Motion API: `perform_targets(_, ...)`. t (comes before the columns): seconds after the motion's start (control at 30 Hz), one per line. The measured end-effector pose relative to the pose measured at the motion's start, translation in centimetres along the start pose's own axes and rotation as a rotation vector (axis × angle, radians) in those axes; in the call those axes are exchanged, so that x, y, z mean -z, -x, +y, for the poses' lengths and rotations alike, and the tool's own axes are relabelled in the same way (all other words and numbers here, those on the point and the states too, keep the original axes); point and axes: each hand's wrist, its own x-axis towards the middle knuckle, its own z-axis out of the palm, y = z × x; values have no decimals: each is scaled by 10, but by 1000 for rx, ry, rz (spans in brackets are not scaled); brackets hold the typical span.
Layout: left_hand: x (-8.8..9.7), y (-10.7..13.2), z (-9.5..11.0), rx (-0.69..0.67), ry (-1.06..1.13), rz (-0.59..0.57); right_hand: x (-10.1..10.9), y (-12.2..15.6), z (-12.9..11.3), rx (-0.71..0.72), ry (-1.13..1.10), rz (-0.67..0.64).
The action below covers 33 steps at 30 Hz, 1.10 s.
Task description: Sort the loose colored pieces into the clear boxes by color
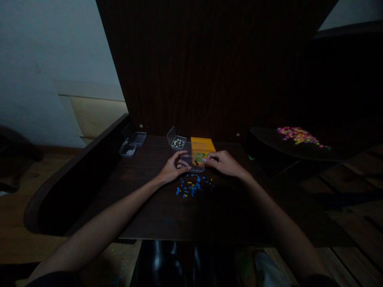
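A small clear plastic box (193, 158) with its lid up stands on the dark wooden table (149, 207). My left hand (173, 167) curls around the box's left side and grips it. My right hand (221, 162) rests at the box's right edge with its fingertips pinched at the rim; what they hold is too small to make out. Several tiny blue and yellow pieces (193, 187) lie scattered on the table just in front of both hands. An orange flat box (202, 146) lies right behind the clear one.
Another open clear box (176, 141) with pale pieces sits behind to the left. Two more clear boxes (133, 144) rest at the table's far left corner. A heap of pink and yellow pieces (297, 135) lies on a dark side surface to the right. A dark panel stands behind.
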Motion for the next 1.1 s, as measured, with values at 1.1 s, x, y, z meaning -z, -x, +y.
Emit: perform_targets(1.1,0,1,5,7,-26,6,-42,31,0,44,185,-173)
